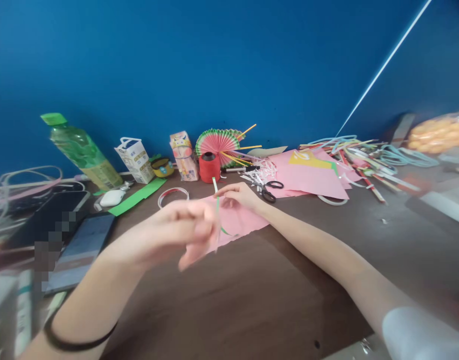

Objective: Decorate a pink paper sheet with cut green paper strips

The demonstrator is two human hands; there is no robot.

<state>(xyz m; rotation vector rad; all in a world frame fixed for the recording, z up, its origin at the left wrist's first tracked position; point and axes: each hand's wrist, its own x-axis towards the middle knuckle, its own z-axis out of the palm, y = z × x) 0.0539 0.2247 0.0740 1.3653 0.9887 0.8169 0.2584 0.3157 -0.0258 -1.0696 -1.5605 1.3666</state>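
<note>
My left hand (173, 230) is raised above the table at the centre, smeared by motion, with its fingers curled in; what they hold, if anything, cannot be made out. Just beyond it, my right hand (239, 197) rests over a pink paper sheet (248, 222), its thumb and fingers drawn together at a narrow green-and-white paper strip (214, 184). The strip runs down close to the left fingertips. A curved green line shows on the pink sheet below the right hand. Black-handled scissors (269, 192) lie right of that hand, beside white paper shreds (265, 170).
Along the blue wall stand a green-capped bottle (85, 152), a carton (135, 160), a red thread spool (209, 167) and a paper fan (214, 142). A phone (83, 250) lies left. More pink paper (308, 175) and a pile of strips (360, 160) lie right.
</note>
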